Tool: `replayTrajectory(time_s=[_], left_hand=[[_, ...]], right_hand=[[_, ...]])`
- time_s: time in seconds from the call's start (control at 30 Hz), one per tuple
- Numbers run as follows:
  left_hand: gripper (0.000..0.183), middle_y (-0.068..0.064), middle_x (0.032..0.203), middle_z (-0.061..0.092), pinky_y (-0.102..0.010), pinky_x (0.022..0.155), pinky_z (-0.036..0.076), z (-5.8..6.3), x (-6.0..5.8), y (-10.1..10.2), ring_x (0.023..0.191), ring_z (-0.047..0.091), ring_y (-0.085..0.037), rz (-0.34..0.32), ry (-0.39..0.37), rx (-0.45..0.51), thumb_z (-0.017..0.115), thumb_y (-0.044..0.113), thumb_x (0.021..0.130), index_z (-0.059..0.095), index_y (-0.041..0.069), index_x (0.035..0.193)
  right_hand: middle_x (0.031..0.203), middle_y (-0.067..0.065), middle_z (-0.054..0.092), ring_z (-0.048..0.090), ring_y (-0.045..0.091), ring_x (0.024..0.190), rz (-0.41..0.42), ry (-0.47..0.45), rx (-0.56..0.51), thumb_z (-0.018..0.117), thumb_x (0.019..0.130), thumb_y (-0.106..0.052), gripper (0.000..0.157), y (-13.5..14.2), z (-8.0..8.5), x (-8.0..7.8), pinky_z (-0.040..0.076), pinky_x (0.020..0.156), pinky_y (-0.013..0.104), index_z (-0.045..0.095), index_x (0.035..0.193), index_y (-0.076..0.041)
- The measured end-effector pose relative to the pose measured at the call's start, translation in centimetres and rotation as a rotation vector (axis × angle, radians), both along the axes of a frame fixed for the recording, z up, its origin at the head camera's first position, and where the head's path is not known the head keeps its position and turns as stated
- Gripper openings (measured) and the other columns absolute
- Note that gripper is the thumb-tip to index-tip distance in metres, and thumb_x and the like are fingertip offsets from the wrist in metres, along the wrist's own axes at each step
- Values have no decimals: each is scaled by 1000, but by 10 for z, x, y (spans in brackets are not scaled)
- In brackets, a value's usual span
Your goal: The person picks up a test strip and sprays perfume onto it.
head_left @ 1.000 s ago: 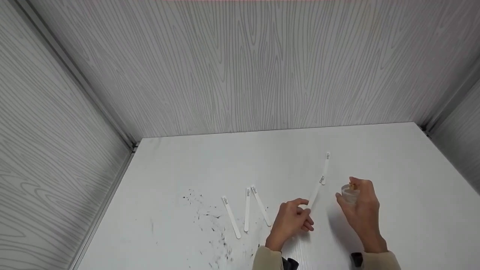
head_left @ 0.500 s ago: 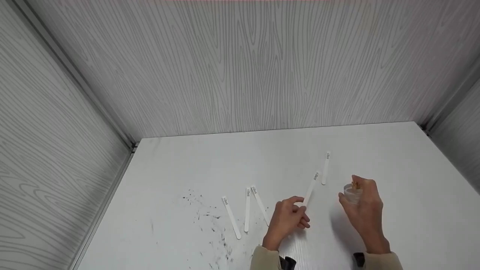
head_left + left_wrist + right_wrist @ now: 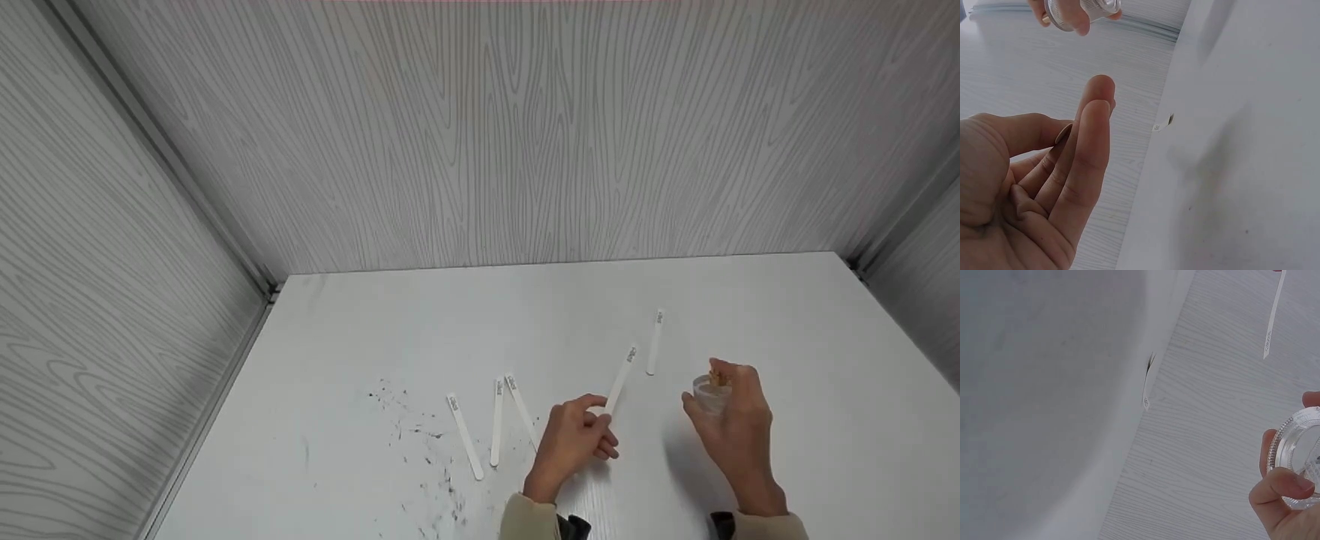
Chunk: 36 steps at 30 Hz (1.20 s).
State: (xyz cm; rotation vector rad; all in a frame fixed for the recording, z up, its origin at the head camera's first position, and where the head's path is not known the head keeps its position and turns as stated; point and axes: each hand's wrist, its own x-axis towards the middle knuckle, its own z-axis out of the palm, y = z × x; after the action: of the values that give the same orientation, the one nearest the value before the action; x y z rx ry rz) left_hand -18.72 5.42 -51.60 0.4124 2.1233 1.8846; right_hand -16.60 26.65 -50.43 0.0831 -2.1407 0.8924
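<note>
Between thumb and fingers, my left hand (image 3: 568, 444) pinches the lower end of a white paper test strip (image 3: 621, 379), its printed end pointing up and away. The strip's far part shows at the upper right of the right wrist view, also as a narrow strip (image 3: 1275, 318). My right hand (image 3: 741, 435) grips a small clear glass perfume bottle (image 3: 706, 399) with a gold top; the index finger lies on that top. Ribbed glass edges of the bottle (image 3: 1292, 430) show in the right wrist view. Bottle and held strip are apart.
One printed strip (image 3: 655, 343) lies alone beyond the hands. Left of the left hand are three more: an outer strip (image 3: 466, 437), a middle strip (image 3: 497, 424) and a partly covered strip (image 3: 521, 409). Dark specks mark the white table (image 3: 360, 322). Panelled walls (image 3: 480, 135) enclose it.
The left hand has drawn its strip back and left, so its tip no longer overlaps the lone strip. The right hand has shifted slightly right with the bottle.
</note>
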Motion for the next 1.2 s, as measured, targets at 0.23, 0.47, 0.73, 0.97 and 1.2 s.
replayTrajectory(time_s=[0.23, 0.47, 0.73, 0.97, 1.2], left_hand=[[28, -5, 68, 71, -24, 54, 58, 1, 1, 3, 55, 70, -15, 16, -4, -31, 59, -2, 99, 61, -9, 127], [28, -8, 68, 71, -25, 54, 58, 2, 4, 6, 57, 71, -20, -13, -1, -9, 59, -2, 99, 62, -9, 127], [29, -8, 68, 71, -25, 54, 58, 3, 4, 7, 56, 71, -20, -18, 4, -15, 60, -2, 99, 62, -8, 127], [29, -10, 68, 71, -25, 54, 58, 2, 4, 7, 57, 72, -21, -41, 18, 4, 59, -4, 99, 62, -9, 127], [29, -10, 69, 72, -25, 54, 58, 2, 3, 6, 58, 72, -22, -43, 21, 2, 59, -3, 99, 62, -9, 127]], right_hand=[[108, 32, 59, 61, 45, 97, 7, -31, -41, 74, 67, 22, 54, -2, 0, 0, 48, 76, 65, 52, 114, 12], [110, 29, 61, 61, 45, 99, 3, -29, -29, 78, 66, 21, 57, -4, -1, 0, 48, 76, 65, 52, 117, 12], [109, 28, 61, 62, 41, 98, -6, -44, -23, 77, 68, 20, 55, -3, -1, 0, 49, 77, 58, 53, 116, 12], [108, 32, 56, 58, 45, 100, 20, -43, -61, 75, 69, 21, 51, -2, -1, -1, 45, 82, 67, 51, 114, 14], [110, 32, 58, 58, 44, 103, 1, -56, -70, 75, 69, 20, 52, -2, -1, 0, 45, 87, 56, 52, 115, 14]])
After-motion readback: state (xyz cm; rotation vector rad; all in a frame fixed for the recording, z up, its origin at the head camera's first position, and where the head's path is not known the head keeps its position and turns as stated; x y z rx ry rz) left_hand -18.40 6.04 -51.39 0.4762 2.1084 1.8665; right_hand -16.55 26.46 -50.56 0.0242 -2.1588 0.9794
